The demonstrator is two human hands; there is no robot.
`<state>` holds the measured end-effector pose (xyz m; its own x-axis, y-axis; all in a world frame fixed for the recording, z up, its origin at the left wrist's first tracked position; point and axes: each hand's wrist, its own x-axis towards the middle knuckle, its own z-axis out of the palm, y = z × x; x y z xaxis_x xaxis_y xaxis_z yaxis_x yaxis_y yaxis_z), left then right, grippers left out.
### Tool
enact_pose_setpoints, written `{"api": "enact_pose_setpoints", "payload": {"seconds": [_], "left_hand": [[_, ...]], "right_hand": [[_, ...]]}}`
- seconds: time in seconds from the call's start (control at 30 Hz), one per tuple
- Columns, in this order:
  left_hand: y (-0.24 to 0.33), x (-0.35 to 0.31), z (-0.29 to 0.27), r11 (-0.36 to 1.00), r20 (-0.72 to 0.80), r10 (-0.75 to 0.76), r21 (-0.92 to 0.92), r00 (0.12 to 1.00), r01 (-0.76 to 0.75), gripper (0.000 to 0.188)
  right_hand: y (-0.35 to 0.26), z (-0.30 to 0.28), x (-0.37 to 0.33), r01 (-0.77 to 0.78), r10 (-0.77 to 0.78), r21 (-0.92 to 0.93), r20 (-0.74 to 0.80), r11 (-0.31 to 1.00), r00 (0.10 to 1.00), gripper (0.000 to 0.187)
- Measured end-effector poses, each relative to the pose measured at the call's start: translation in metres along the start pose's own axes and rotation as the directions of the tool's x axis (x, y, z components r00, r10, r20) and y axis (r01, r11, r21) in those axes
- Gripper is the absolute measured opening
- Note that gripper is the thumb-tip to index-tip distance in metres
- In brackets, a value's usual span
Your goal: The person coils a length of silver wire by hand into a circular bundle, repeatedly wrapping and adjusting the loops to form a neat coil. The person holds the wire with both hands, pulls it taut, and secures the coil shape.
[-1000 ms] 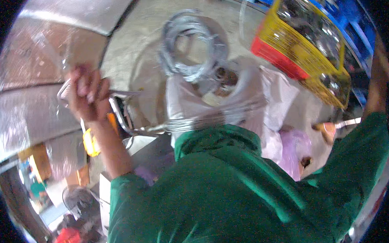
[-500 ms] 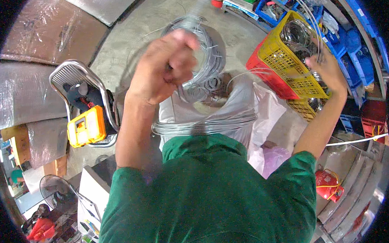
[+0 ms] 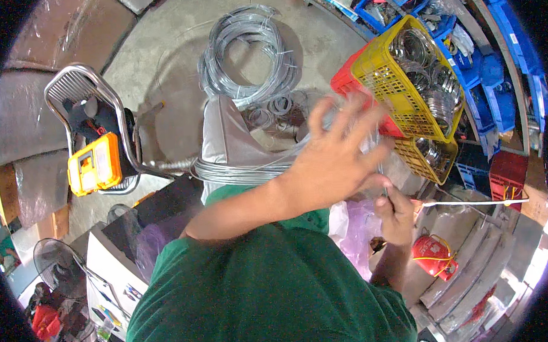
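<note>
My left hand [image 3: 340,153] reaches across to the right in front of my body, fingers spread and blurred, with nothing visible in its grip. Just beyond its fingertips, my right hand [image 3: 397,213] is closed in a pinch on the end of a thin metal wire [image 3: 385,191]. Most of that wire is hidden behind the left hand. A bundle of silvery wire [image 3: 243,173] lies across my lap over grey cloth [image 3: 226,133]. On the floor ahead sits a large tied coil of grey wire [image 3: 211,70], with several small wire coils [image 3: 280,103] beside it.
At the right, a yellow crate [image 3: 380,74] full of shiny wire coils stands by a red crate [image 3: 343,76] and a lower yellow crate [image 3: 417,158]. Blue bins [image 3: 496,69] line the shelf. A metal chair [image 3: 128,128] with an orange toolbox [image 3: 96,166] is left; a red gas cylinder [image 3: 433,256], right.
My left hand has swung right and downward across my body, its curled fingers spreading. The right hand has come down from beside the yellow crate toward my right side. The view has shifted.
</note>
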<state>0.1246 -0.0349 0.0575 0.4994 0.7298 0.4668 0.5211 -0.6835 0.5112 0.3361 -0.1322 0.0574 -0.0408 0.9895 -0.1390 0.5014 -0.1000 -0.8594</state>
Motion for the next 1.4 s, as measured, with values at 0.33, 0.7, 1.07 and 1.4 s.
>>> {"api": "enact_pose_setpoints", "payload": {"seconds": [0.33,0.7,1.07,1.4], "left_hand": [[-0.012,-0.058,0.037,0.170,0.279,-0.245,-0.930,0.929,0.325,0.072],[-0.042,-0.067,0.023,0.256,0.427,-0.131,-0.857,0.895,0.446,0.071],[-0.059,-0.079,0.021,0.429,0.402,-0.138,-0.799,0.905,0.421,0.088],[-0.059,-0.085,0.037,0.134,0.357,-0.273,-0.905,0.893,0.403,0.088]], "right_hand": [[0.057,0.044,-0.040,-0.385,0.144,0.522,0.442,0.762,0.885,0.033],[0.041,0.074,-0.012,-0.132,0.046,0.471,0.190,0.872,0.981,0.031],[0.030,0.083,-0.006,-0.378,0.252,0.375,0.342,0.846,0.905,0.025],[0.043,0.071,0.009,-0.156,0.072,0.237,0.329,0.959,0.942,0.021]]}}
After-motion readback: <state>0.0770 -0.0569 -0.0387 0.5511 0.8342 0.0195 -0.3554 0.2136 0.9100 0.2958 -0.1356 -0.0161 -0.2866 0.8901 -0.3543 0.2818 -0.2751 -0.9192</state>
